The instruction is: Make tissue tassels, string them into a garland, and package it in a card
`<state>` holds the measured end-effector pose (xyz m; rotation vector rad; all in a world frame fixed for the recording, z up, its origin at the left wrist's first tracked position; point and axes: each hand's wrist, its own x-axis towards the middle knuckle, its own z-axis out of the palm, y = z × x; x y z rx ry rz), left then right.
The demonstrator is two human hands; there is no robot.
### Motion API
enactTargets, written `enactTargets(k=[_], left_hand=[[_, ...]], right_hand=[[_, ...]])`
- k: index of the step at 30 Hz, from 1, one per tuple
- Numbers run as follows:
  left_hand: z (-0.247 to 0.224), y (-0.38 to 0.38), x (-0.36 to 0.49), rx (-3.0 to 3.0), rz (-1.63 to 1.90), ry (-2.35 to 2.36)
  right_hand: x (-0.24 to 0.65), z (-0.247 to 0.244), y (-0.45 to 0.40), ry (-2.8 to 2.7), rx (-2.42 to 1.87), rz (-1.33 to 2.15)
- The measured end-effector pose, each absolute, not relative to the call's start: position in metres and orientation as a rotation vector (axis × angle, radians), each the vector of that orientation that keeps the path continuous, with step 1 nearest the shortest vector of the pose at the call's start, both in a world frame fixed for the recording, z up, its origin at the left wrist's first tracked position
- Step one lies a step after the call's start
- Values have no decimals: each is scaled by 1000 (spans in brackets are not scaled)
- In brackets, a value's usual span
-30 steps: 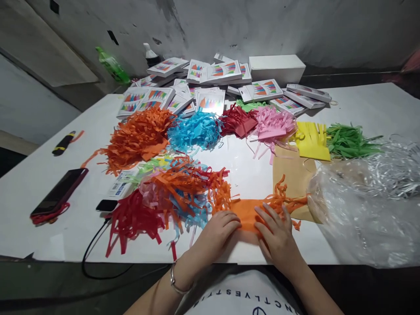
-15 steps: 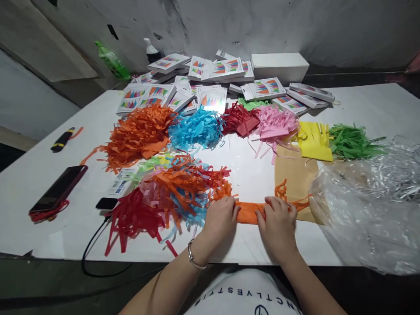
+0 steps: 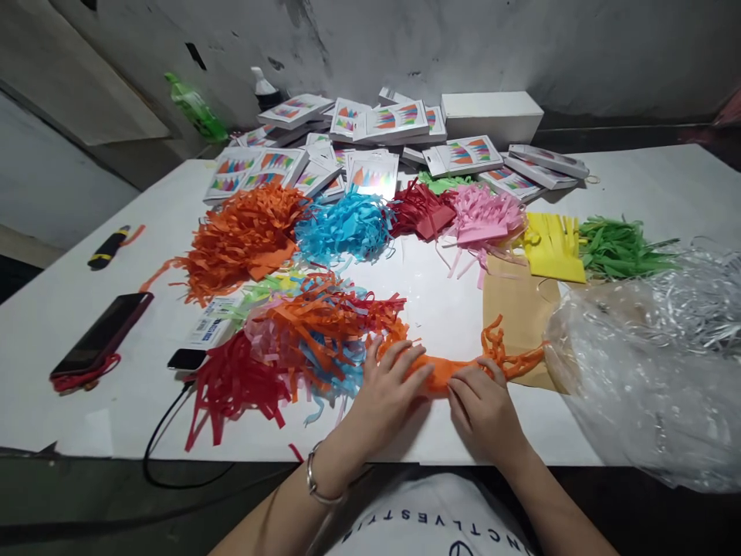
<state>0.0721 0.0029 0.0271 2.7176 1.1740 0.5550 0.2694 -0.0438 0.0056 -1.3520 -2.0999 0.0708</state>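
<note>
A fringed strip of orange tissue paper point(image 3: 441, 373) lies across the white table in front of me, its loose fringe showing at the right end. My left hand point(image 3: 387, 390) rests over the left part of the strip with its fingers spread, pressing it down. At the strip's middle, the thumb and fingers of my right hand point(image 3: 485, 398) are pinched on the near edge. A mixed heap of orange, red, pink and blue paper tassels point(image 3: 316, 316) is just left of my left hand. Brown cardboard point(image 3: 512, 297) lies beyond my right hand.
Behind are bunches of orange point(image 3: 243, 239), blue point(image 3: 347, 228), red point(image 3: 422, 212), pink point(image 3: 489, 216), yellow point(image 3: 553, 247) and green fringe point(image 3: 625, 247). Printed boxes point(image 3: 394, 122) are piled against the wall. A clear plastic bag point(image 3: 631, 394) lies right; a phone point(image 3: 104, 332) and a cutter knife point(image 3: 109, 249) lie left.
My left hand has spread its fingers and shifted slightly left. My right hand has moved a little nearer and left along the orange strip, which now looks bunched rather than flat.
</note>
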Motion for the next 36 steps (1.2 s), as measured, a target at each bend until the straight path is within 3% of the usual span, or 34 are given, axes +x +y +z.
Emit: enactTargets(k=[10, 20, 28, 36], left_hand=[[14, -5, 61, 2690, 490, 1113], [21, 1, 80, 2562, 350, 1521], [21, 3, 80, 2553, 406, 1529], [17, 3, 68, 2677, 482, 1114]], right_hand=[[277, -2, -53, -2230, -1327, -8], [270, 6, -39, -2055, -1925, -63], [267, 4, -41, -2255, -1405, 22], [261, 11, -38, -2193, -1484, 128]])
